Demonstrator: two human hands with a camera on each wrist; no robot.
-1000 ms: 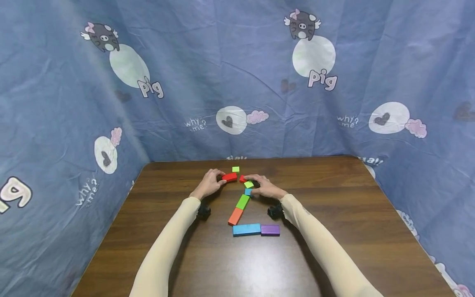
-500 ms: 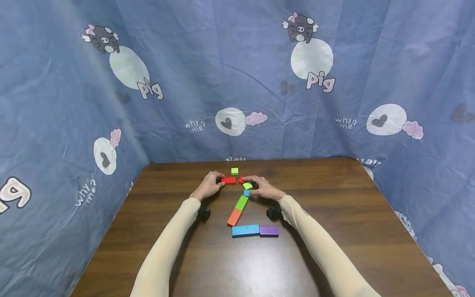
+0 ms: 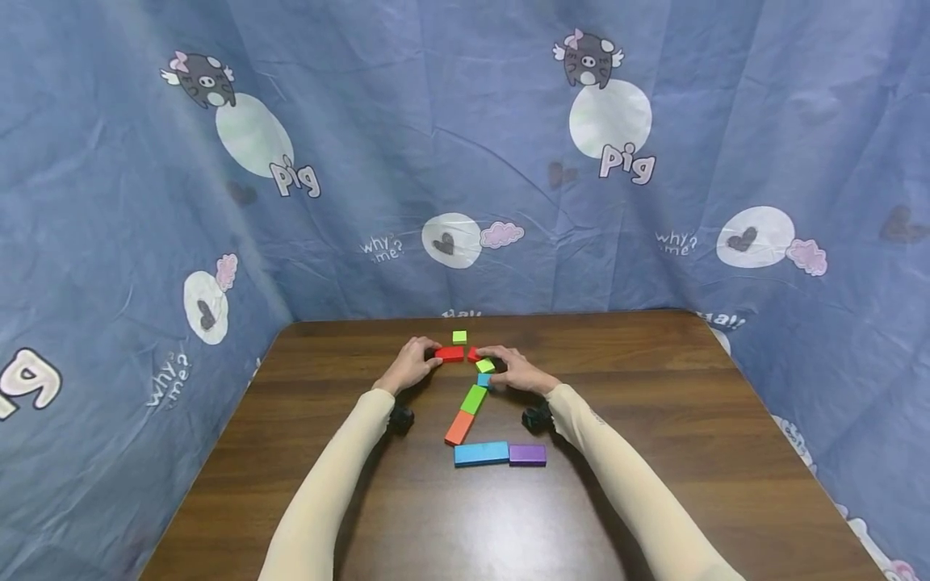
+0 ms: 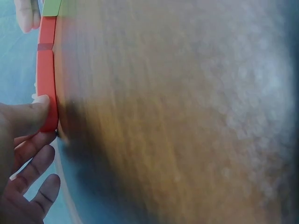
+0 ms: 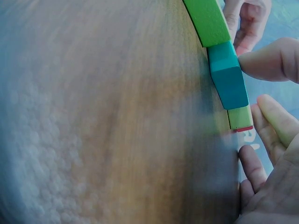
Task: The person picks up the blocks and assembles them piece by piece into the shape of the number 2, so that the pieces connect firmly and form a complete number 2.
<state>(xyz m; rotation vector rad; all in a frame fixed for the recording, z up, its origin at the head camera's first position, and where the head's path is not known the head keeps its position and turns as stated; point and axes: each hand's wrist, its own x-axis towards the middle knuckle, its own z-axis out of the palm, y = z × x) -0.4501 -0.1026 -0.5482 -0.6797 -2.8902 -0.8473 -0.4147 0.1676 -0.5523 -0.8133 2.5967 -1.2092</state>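
My left hand [image 3: 407,367] pinches the left end of a red block [image 3: 450,354] between thumb and fingers. In the left wrist view, the thumb [image 4: 35,112] lies on the red block's face. A narrow gap separates it from a small red block [image 3: 473,353]. My right hand [image 3: 519,373] reaches in from the right, its index finger at the small red block. Its thumb [image 5: 271,60] touches a small blue block [image 5: 229,86] in the right wrist view. A yellow-green block [image 3: 484,366] sits between these two; a finger appears to touch its side.
From the blue block, a green block [image 3: 475,399] and an orange block [image 3: 459,428] run toward the near left. Closer in, a long blue block [image 3: 481,453] adjoins a purple one [image 3: 527,455]. Another yellow-green block [image 3: 459,336] lies behind the red block. A patterned curtain [image 3: 349,161] surrounds the wooden table [image 3: 654,484].
In my left hand, the red block has turned from a slight slant to nearly level. My right hand stays at the small blocks. The head view has tilted slightly.
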